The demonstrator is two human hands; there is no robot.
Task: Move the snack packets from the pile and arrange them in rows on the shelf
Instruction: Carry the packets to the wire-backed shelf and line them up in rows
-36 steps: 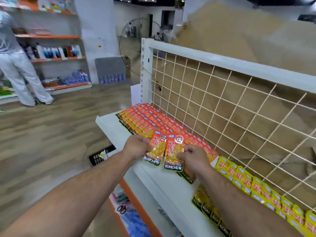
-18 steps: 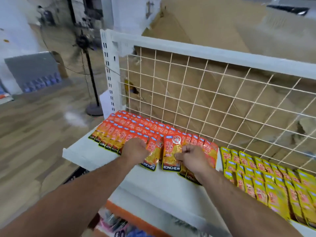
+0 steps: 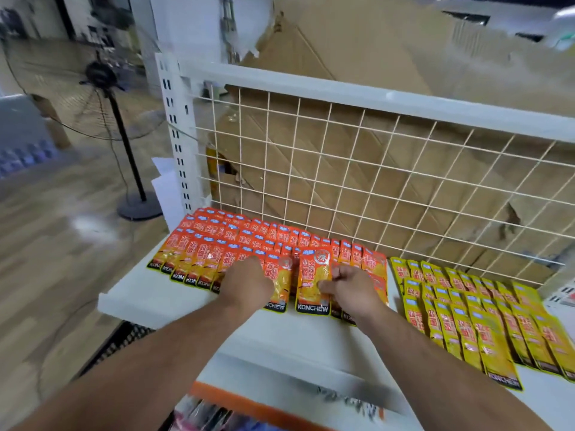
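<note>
White shelf [image 3: 174,301]: orange packet rows [image 3: 236,244] are laid from the left rear corner, yellow packet rows [image 3: 466,312] toward the right edge. Left hand [image 3: 247,284] is laid on the orange front row, grip not discernible. Single orange packet [image 3: 312,281] is pinched by right hand [image 3: 351,290], mid-shelf.

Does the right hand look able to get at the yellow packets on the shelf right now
Probably yes: the yellow packets lie uncovered on the shelf just right of the right hand, with nothing between. It pinches an orange packet, though, and must release it.
</note>
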